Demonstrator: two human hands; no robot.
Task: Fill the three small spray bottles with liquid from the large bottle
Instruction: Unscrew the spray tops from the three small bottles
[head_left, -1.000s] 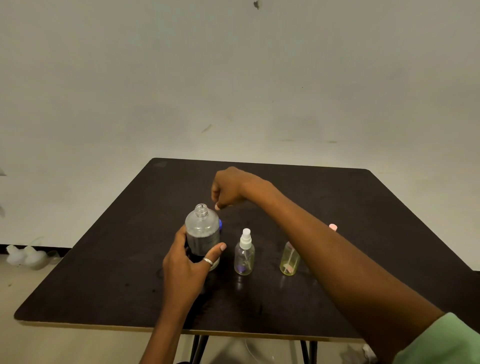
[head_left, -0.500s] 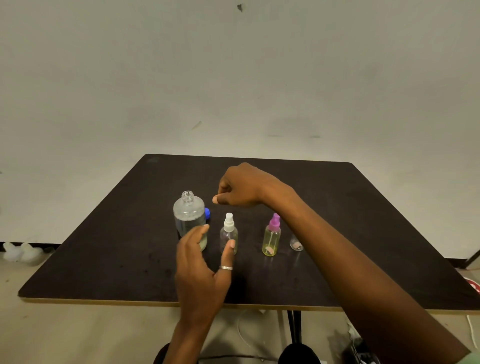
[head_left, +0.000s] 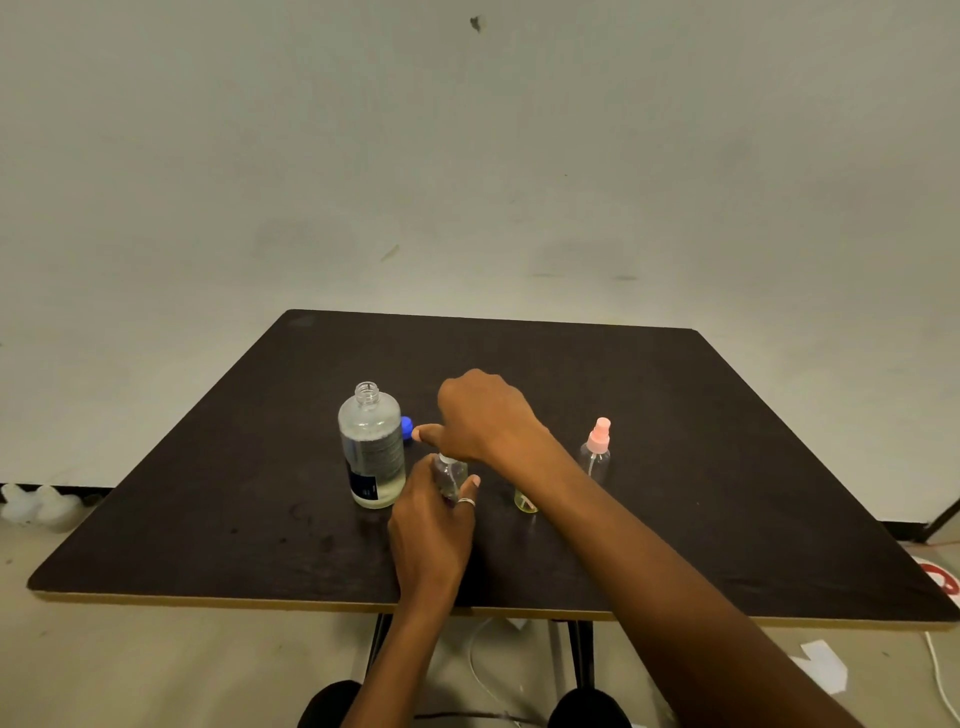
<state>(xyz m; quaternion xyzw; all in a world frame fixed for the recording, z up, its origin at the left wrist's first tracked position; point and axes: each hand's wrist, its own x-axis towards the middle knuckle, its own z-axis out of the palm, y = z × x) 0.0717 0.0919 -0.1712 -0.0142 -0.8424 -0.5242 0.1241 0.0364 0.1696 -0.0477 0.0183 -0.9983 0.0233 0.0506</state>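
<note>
The large clear bottle (head_left: 371, 449) stands uncapped on the dark table (head_left: 208, 493), part full of liquid; its blue cap (head_left: 407, 428) lies just behind it. My left hand (head_left: 431, 525) wraps the body of the white-topped spray bottle (head_left: 450, 474) right of the large bottle. My right hand (head_left: 480, 418) sits over that bottle's top, fingers closed around the sprayer, which is hidden. A yellowish spray bottle (head_left: 524, 501) shows only its base under my right forearm. The pink-topped spray bottle (head_left: 596, 451) stands alone further right.
The table's near edge (head_left: 467, 608) runs across the lower frame. White containers (head_left: 36, 506) lie on the floor at the left, cables and paper scraps (head_left: 823, 670) on the floor at the right. A plain wall stands behind.
My left hand let go of the large bottle and closed on the white-topped spray bottle. My right hand came down from near the blue cap onto its sprayer top.
</note>
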